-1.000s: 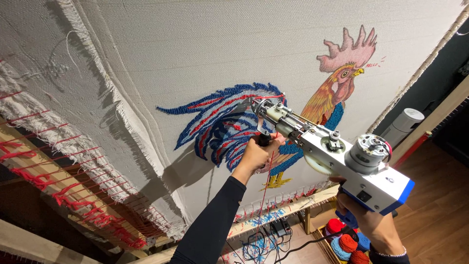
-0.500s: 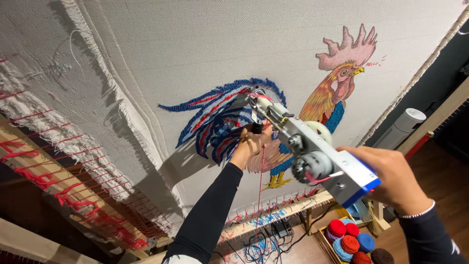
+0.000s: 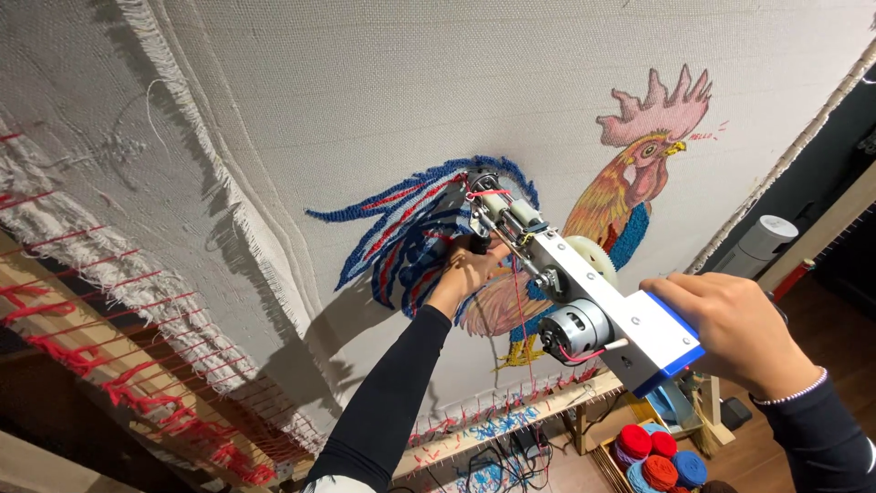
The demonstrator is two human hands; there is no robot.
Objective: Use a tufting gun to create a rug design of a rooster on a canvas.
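The person holds a tufting gun point(image 3: 566, 283) against a stretched pale backing cloth point(image 3: 365, 100), its needle end pressed into the blue and red tufted tail point(image 3: 411, 233) of a rooster design point(image 3: 630, 183). The left hand point(image 3: 470, 269) is closed around the black front grip just beneath the needle end, fingers wrapped fully about it; the right hand point(image 3: 730, 333) is closed over the white and blue rear block of the gun, fingers curled around its back edge. The gun's long axis runs from lower right to upper left in the view, rear block nearest the camera, needle pointing up and away into the cloth beside the tail feathers. A strand of red yarn point(image 3: 516, 301) hangs along the body past the exposed gear and motor. The likeliest trouble appears to be that strand: slack so near the turning gear could catch, snap or pull free of the needle. If the needle tilts off square to the cloth, or pressure slackens, it could tear the weave or leave loose loops. Drifting sideways would carry red into the finished blue rows. Yarn cones point(image 3: 657, 452) sit on the floor below, well apart.
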